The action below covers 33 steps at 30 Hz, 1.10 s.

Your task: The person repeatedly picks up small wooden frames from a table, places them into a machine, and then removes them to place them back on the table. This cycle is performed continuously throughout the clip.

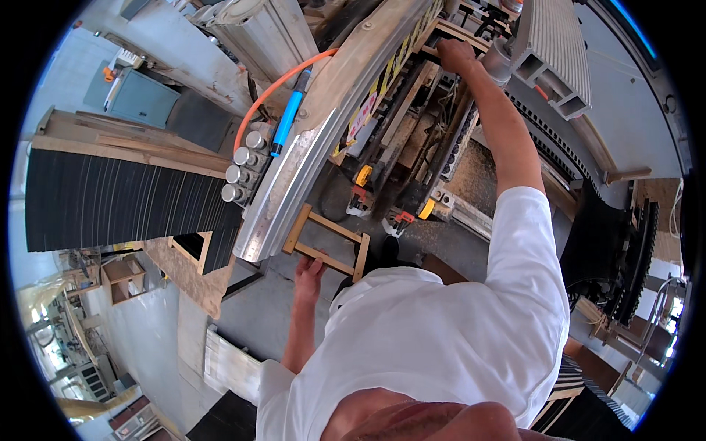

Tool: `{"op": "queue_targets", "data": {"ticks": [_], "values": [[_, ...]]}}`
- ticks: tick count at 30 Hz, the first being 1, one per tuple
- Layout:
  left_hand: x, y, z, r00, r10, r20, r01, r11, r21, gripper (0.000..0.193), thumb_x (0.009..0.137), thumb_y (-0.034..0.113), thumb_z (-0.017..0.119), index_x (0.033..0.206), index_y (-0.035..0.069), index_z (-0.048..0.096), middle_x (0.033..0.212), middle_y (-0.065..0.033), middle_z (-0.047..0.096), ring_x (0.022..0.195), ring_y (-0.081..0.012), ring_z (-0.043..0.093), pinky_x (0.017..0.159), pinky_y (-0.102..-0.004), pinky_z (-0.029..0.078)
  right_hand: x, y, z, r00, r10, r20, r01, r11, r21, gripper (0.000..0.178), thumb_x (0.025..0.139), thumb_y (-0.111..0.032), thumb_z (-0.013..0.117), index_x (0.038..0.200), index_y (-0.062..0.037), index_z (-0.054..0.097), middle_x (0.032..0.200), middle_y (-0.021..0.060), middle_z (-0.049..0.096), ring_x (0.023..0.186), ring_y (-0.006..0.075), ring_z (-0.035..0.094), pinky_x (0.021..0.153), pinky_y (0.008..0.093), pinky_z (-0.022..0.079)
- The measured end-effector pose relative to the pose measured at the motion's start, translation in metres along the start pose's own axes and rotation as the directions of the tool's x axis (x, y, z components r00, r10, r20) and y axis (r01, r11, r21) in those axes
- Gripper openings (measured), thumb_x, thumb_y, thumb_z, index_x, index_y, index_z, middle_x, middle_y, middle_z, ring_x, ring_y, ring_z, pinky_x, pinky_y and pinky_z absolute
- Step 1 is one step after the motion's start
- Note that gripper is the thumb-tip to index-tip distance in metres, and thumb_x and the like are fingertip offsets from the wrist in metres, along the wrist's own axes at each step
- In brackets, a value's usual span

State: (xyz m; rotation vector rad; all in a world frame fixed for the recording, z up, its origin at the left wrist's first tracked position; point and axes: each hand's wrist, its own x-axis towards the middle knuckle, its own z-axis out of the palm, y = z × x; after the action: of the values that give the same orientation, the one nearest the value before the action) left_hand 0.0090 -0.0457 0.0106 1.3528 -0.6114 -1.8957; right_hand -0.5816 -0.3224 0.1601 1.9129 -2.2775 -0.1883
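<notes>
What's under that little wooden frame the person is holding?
Under the wooden frame, held by the left hand, grey floor shows through its gaps. Its upper end is tucked under the metal machine rail, hidden.

You have two labels in view, both fixed to the long metal rail of the machine ahead of you. A yellow and black striped warning strip (397, 62) runs lengthwise along the rail's upper stretch. Just below it sits a small white rectangular sticker with red print (358, 121). Their print is too small to make out.
</notes>
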Motion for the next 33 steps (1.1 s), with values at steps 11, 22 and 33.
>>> {"op": "queue_targets", "data": {"ticks": [11,22,33], "values": [[-0.003,-0.014,0.026,0.994,0.011,-0.108,-0.012,1.000,-0.007,0.028,0.092,0.010,0.061,0.119,0.005,0.058,0.117,-0.0067,0.063,0.109,-0.0185,0.059,0.095,-0.0336,0.046,-0.006,0.001,-0.008,0.993,-0.115,-0.017,0.114,0.993,-0.035,0.016,0.076,-0.008,0.061,0.091,-0.0070,0.066,0.091,0.0147,0.070,0.089,0.0347,0.067,0.072,0.0479,0.051],[-0.008,-0.027,0.009,0.978,0.056,-0.201,-0.056,0.998,0.008,0.034,0.089,0.012,0.061,0.122,0.004,0.057,0.121,-0.0057,0.063,0.110,-0.0185,0.058,0.093,-0.0335,0.046,-0.004,-0.001,-0.004,0.995,-0.085,-0.060,0.084,0.996,-0.013,0.017,0.075,-0.010,0.060,0.091,-0.0079,0.063,0.087,0.0136,0.070,0.088,0.0336,0.067,0.071,0.0502,0.050],[-0.048,0.013,-0.039,0.884,0.242,-0.401,-0.177,0.965,0.192,0.031,0.090,0.012,0.057,0.120,0.004,0.060,0.108,-0.0039,0.066,0.096,-0.0133,0.060,0.082,-0.0285,0.048,0.005,0.015,0.018,0.998,-0.051,0.024,0.052,0.999,-0.016,0.023,0.082,-0.017,0.057,0.103,-0.0078,0.060,0.103,0.0212,0.067,0.100,0.0399,0.063,0.082,0.0521,0.051]]}}
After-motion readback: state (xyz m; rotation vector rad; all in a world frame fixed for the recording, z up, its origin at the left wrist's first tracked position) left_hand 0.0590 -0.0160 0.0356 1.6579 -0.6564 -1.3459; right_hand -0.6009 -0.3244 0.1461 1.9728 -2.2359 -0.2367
